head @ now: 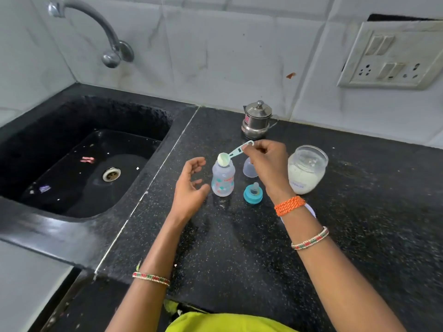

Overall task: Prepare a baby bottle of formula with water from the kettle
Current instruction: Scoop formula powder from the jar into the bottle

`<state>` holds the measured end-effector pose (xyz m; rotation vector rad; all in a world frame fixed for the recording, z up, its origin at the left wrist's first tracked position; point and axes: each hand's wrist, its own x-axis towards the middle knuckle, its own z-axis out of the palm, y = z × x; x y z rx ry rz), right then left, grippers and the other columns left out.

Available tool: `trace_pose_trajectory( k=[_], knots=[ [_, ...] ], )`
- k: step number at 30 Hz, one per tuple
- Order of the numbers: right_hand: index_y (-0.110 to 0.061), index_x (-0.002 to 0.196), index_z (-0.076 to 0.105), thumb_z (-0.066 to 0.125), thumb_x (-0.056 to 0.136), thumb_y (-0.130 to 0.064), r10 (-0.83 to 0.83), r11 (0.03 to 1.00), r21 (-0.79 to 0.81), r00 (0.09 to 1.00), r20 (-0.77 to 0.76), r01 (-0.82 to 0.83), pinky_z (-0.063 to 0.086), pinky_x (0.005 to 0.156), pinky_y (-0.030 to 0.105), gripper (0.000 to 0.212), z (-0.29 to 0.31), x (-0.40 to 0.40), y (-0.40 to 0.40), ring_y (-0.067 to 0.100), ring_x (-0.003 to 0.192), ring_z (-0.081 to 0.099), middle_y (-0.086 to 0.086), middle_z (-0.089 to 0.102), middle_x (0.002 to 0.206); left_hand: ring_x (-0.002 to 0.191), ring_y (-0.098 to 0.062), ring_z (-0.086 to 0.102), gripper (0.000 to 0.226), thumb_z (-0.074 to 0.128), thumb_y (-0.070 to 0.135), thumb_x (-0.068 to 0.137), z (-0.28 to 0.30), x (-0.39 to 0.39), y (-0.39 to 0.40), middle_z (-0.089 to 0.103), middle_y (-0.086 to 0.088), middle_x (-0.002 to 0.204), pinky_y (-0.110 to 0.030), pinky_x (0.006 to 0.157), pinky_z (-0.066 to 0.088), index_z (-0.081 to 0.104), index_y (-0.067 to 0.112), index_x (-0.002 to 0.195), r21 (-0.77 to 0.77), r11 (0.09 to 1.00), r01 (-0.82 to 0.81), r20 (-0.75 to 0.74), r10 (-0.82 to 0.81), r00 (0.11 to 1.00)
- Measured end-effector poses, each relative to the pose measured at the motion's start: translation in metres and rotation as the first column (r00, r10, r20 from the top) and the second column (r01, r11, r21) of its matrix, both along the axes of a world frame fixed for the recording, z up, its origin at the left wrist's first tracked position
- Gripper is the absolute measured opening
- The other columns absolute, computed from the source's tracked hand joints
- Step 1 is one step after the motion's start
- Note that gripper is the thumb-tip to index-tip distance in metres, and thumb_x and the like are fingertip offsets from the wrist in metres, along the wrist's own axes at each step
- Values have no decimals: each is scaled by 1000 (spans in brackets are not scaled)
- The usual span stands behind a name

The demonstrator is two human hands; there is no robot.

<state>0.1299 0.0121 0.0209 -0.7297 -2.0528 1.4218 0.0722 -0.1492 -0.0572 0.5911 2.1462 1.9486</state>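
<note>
A small clear baby bottle with a coloured print stands open and upright on the black counter. My right hand pinches the handle of a light green scoop, whose powder-filled bowl is tilted over the bottle's mouth. My left hand hovers open just left of the bottle, not touching it. The teal ring with its teat lies right of the bottle. The clear cap stands behind it, partly hidden by my right hand. An open glass jar of white formula powder stands at right. A small steel kettle sits by the wall.
A black sink with a drain fills the left side, a steel tap above it. A switch and socket panel is on the tiled wall at right. A white object peeks out under my right wrist.
</note>
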Motion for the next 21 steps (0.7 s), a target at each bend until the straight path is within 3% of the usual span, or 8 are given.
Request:
trace_pose_trajectory(
  k=[3,7,9,11,13,21],
  knots=[
    [-22,70,68,67,81,-22,-22,985,172,1000,0,22,43,53,22,11,-2,0,-6,4,55,54,-12,62,60,120,4,44,66,61,20,65,-8,-1,3,50,11,128,-24,95,40,43,29,127,-71,996,47,15,-46,999],
    [-17,78,67,62,83,-23,36,913,406,999,34,-46,48,56,30,9,-3,3,-13,13,64,59,-4,65,70,126,0,40,74,73,15,74,-17,-8,10,45,8,134,-29,105,32,34,29,135,-155,984,84,1,-85,996],
    [-14,86,66,60,86,-20,144,818,553,987,68,-158,47,60,32,8,-5,6,-16,17,71,57,0,63,80,125,-3,43,73,76,21,74,-18,-10,14,48,7,134,-27,102,35,34,29,134,-174,979,109,-22,-114,993],
    [-13,92,64,59,87,-16,221,662,709,967,125,-243,45,61,32,8,-8,11,-20,21,76,57,2,62,84,114,-7,55,62,77,20,75,-18,-10,20,57,8,122,-29,95,47,42,29,125,-166,981,100,-64,-111,992],
    [-10,91,65,62,84,-11,224,518,825,967,126,-227,46,61,34,8,-12,17,-22,25,75,58,4,63,82,101,-8,62,51,78,17,75,-20,-10,23,63,7,109,-27,88,52,50,25,117,-158,986,48,-109,-66,992],
    [-10,89,71,67,77,-4,183,468,874,982,48,-130,41,54,30,14,-20,24,-16,25,62,58,5,66,71,99,-2,63,51,82,18,71,-24,-9,24,65,10,106,-13,85,49,55,23,115,-127,992,10,-139,-28,990]
  ],
)
